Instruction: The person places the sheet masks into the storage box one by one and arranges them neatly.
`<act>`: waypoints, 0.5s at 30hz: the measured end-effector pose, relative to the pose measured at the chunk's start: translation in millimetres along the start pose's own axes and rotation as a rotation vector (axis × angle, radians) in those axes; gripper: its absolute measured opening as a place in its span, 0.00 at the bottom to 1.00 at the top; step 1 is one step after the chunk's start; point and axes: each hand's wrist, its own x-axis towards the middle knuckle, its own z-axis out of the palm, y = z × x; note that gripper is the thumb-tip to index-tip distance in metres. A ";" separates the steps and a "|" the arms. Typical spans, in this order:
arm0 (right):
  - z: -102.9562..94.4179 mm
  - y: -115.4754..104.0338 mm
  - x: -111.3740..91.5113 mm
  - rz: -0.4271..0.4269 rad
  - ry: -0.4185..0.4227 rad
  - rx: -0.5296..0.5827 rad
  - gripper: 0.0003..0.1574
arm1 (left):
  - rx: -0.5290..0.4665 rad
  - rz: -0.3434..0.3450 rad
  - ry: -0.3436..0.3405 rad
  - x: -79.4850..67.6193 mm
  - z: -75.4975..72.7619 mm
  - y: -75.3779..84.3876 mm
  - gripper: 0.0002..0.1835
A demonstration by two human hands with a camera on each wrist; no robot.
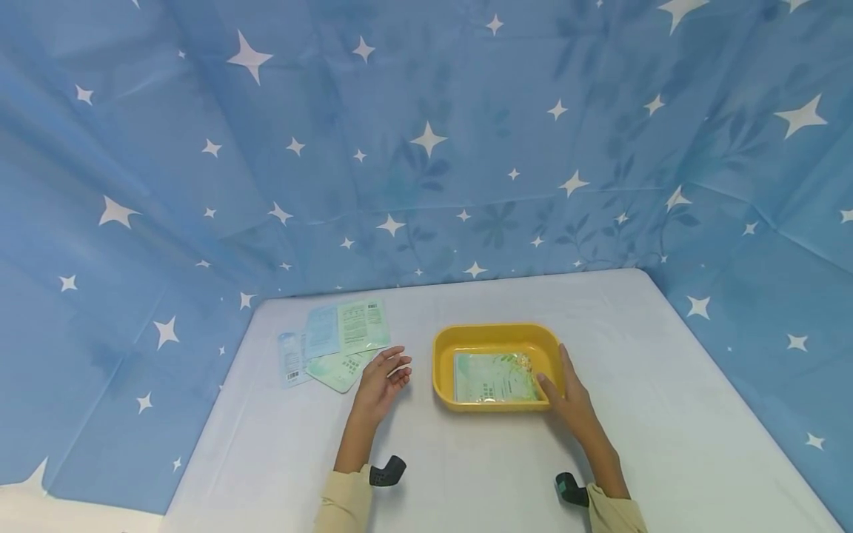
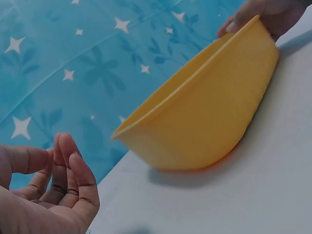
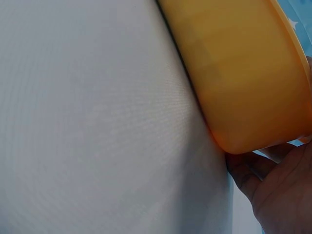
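Observation:
A yellow plastic basin [image 1: 443, 403] stands on the white table, and a pale green printed packet [image 1: 496, 379] lies flat inside it. My right hand [image 1: 574, 403] holds the basin at its right end, thumb over the rim and fingers along the outer wall. In the right wrist view, fingertips [image 3: 241, 168] sit low against the basin's wall. Left of the basin, my left hand [image 1: 381, 385] hovers with loosely bent fingers and nothing in them. The left wrist view shows its thumb close to the curved fingers [image 2: 66, 170], apart from the basin [image 2: 204, 107].
At the table's left lie several flat packets: a blue and green one [image 1: 363, 326], a green one [image 1: 336, 370] under it, and a narrow blue one [image 1: 292, 359]. A blue star-patterned curtain [image 1: 426, 185] hangs behind the white table [image 1: 666, 414].

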 end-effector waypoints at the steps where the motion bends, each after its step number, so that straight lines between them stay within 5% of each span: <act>1: -0.1 -0.2 -0.2 0.000 0.000 0.001 0.52 | 0.008 0.006 0.014 0.2 -3.9 2.0 0.15; 15: 0.1 1.7 -0.6 -0.006 -0.012 0.002 0.53 | 0.307 0.123 0.313 5.1 -48.1 26.4 0.17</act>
